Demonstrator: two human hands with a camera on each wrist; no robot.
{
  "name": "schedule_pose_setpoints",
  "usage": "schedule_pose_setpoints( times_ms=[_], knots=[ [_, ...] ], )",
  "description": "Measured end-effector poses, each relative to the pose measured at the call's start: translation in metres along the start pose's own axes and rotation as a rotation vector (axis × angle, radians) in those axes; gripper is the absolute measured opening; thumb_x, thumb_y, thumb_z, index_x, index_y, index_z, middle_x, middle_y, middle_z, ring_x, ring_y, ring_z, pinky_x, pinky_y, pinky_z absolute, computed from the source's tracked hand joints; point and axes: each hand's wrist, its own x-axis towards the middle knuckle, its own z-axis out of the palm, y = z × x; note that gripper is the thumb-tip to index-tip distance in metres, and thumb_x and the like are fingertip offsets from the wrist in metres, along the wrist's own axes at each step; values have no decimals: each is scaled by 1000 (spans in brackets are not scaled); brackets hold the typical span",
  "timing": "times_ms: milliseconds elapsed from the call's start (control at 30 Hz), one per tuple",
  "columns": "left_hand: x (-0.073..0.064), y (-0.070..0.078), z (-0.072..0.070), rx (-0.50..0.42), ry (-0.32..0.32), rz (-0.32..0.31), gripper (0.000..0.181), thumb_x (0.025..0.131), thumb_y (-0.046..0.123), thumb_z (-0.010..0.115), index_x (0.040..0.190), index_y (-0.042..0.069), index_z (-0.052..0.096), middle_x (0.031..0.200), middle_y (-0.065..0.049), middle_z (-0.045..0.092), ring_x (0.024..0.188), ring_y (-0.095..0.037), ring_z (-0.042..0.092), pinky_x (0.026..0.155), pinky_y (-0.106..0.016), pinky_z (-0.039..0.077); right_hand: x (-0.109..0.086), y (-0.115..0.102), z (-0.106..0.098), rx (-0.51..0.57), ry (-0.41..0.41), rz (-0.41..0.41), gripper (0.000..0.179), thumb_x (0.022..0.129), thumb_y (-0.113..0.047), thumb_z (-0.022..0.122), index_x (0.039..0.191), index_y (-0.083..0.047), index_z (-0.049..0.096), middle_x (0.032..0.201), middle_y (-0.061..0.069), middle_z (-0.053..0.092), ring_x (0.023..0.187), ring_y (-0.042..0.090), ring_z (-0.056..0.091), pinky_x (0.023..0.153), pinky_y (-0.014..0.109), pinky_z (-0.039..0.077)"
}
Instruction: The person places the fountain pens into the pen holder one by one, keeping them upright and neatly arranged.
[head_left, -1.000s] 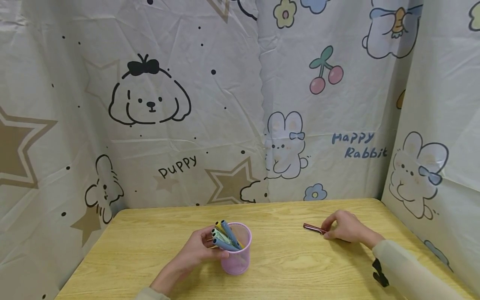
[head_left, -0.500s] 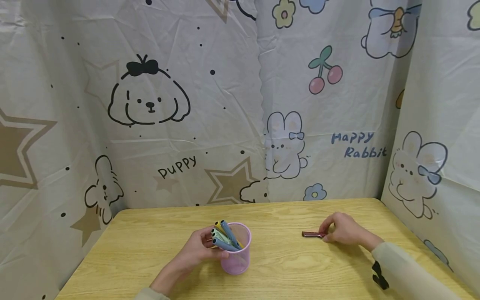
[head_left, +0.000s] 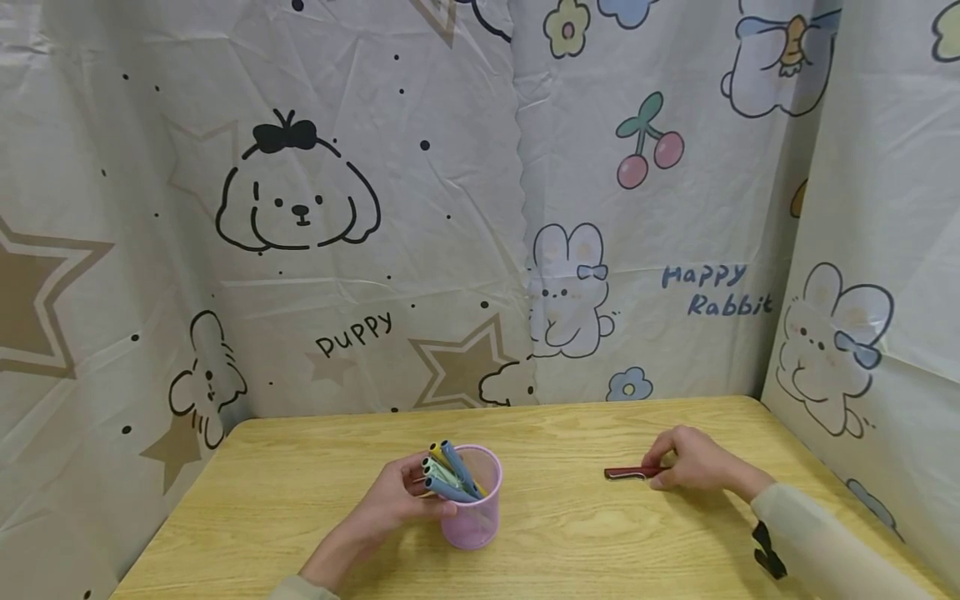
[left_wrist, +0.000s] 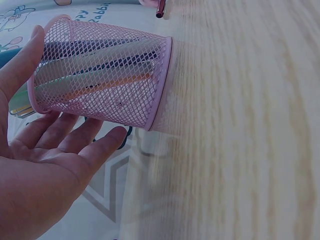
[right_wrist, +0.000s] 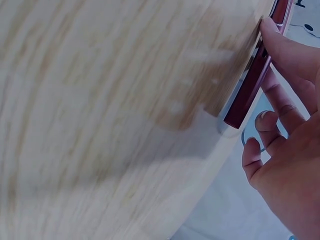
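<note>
A pink mesh pen holder [head_left: 471,523] stands upright on the table, with several blue, green and yellow pens [head_left: 453,479] leaning in it toward the left. My left hand [head_left: 393,500] holds the holder near its rim, thumb on the near side and fingers around the far side, as the left wrist view [left_wrist: 45,170] also shows the hand. To the right, my right hand [head_left: 693,462] pinches a dark red pen [head_left: 624,473] around its middle, between thumb and fingers. In the right wrist view the pen [right_wrist: 247,92] lies at or just above the tabletop; the other fingers are loosely bent.
The yellow wood-grain table [head_left: 555,533] ends at a back edge against a white printed cloth [head_left: 450,208], which also hangs at both sides. A black bow [head_left: 767,550] sits at the right sleeve.
The right hand has moved slightly down and to the right in view. The red pen has turned from slanted to nearly level across the view. Left hand and pen holder stay put.
</note>
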Motion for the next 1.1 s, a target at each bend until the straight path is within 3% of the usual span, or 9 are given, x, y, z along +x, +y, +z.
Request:
schedule_pose_setpoints(
  times_ms=[533,1100],
  knots=[
    [0,0,0,18,12,-9,67,84,7,91,141,-7,59,120,-14,72,115,-27,69,102,-29,54,6,6,1,84,-34,-45,15,79,-11,92,92,-12,83,92,-7,72,87,17,63,79,36,51],
    [1,-1,0,23,14,2,68,83,6,91,141,-6,59,120,-14,72,115,-26,69,102,-29,53,9,7,2,100,-43,-45,14,80,-10,91,92,-13,83,91,-8,71,86,15,62,80,35,50]
  ],
)
